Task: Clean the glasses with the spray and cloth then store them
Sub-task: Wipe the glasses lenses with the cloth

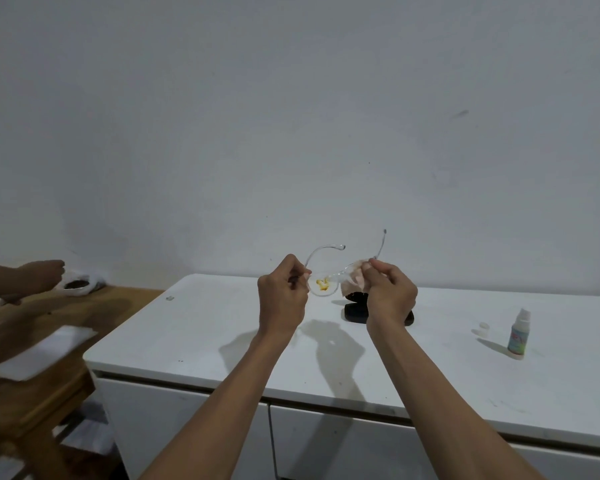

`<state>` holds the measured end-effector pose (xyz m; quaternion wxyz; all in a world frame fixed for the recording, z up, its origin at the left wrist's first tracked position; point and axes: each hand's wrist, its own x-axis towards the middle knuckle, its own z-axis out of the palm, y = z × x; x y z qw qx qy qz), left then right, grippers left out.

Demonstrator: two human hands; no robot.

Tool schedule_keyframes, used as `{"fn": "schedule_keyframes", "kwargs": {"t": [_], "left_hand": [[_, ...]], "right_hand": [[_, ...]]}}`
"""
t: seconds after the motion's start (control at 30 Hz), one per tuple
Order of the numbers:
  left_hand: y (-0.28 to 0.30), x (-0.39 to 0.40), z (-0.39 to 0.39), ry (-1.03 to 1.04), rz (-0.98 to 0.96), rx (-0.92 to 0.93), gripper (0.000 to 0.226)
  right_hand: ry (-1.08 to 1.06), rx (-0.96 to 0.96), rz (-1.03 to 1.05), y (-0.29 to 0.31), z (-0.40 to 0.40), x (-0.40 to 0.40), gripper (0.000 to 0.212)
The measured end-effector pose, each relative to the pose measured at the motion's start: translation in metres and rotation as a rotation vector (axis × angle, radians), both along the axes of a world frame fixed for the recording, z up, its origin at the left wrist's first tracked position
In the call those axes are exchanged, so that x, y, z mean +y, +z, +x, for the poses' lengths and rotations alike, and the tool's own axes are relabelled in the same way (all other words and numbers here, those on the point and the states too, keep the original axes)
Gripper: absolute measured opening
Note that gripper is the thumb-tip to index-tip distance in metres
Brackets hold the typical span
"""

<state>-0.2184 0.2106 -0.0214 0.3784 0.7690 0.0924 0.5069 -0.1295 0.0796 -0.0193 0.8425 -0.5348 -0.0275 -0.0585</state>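
I hold a pair of clear-framed glasses (pixel 323 285) up over the white cabinet top (pixel 222 327), temples pointing away from me. My left hand (pixel 283 296) pinches the left lens rim; that lens carries a yellow-orange smear. My right hand (pixel 390 292) presses a pale pink cloth (pixel 355 280) around the right lens. A black glasses case (pixel 355 311) lies open on the cabinet behind my right wrist, partly hidden. The small spray bottle (pixel 518 336) stands upright at the right with its clear cap (pixel 483 327) lying beside it.
Left of the cabinet is a wooden table (pixel 32 327) with white sheets (pixel 45 351) and a white bowl of dark material (pixel 77 287). Another person's hand (pixel 39 275) reaches toward that bowl. A plain wall rises behind.
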Motion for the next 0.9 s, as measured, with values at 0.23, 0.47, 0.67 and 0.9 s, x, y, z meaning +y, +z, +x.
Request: {"fn": "schedule_keyframes", "kwargs": {"t": [0.23, 0.47, 0.67, 0.9], "left_hand": [[-0.003, -0.008, 0.002, -0.002, 0.013, -0.034, 0.016], [-0.005, -0.018, 0.009, 0.003, -0.029, -0.063, 0.028], [-0.006, -0.009, 0.01, 0.038, -0.067, -0.038, 0.019], [-0.009, 0.003, 0.007, 0.04, -0.057, 0.005, 0.019]], "right_hand": [[-0.046, 0.005, 0.059, 0.003, 0.004, 0.003, 0.017], [0.048, -0.045, -0.055, 0.0, 0.006, 0.001, 0.008], [0.268, -0.057, -0.169, -0.003, 0.01, -0.014, 0.013], [0.232, -0.083, -0.278, -0.017, 0.003, -0.029, 0.008]]}}
